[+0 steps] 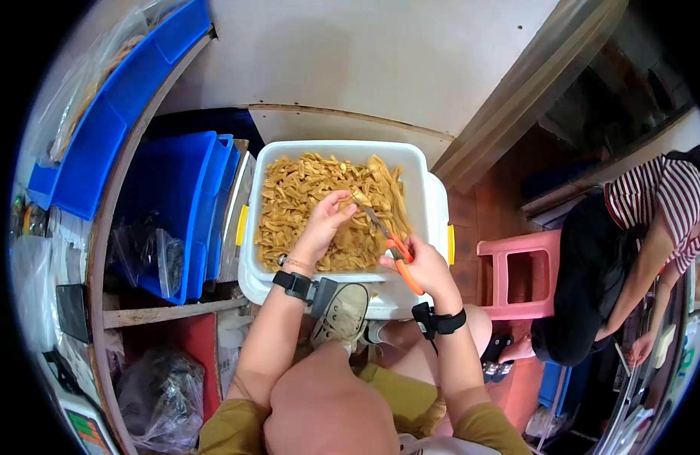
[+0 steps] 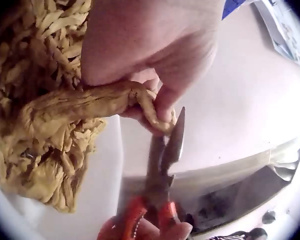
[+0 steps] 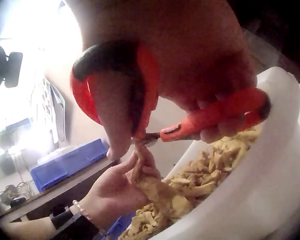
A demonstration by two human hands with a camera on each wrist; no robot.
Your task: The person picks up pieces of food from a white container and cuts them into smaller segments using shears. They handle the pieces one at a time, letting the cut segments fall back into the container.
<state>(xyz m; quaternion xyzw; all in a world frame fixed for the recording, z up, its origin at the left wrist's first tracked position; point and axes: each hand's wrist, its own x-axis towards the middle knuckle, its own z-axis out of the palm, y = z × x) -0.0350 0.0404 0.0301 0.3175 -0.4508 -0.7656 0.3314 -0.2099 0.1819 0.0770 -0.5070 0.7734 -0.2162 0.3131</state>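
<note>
My left hand (image 1: 325,226) pinches the end of a long, wrinkled yellow-brown strip (image 2: 85,107), which looks like preserved vegetable. In my right hand (image 1: 429,267) is a pair of scissors (image 1: 377,222) with orange handles, thumb through one loop. Their blades stand apart in the left wrist view, right at the strip's folded end by the left fingertips. Both hands are over a white plastic tub (image 1: 342,145). Small cut pieces (image 1: 297,220) fill much of it, and longer uncut strips (image 1: 388,189) lie along its right side.
Yellow clips (image 1: 242,225) flank the tub. Blue bins (image 1: 202,197) stand on shelving at left, and a pale wall panel (image 1: 350,61) rises behind. On the right are a pink stool (image 1: 518,273) and another person (image 1: 593,250) bending over. A shoe (image 1: 341,315) shows in front of the tub.
</note>
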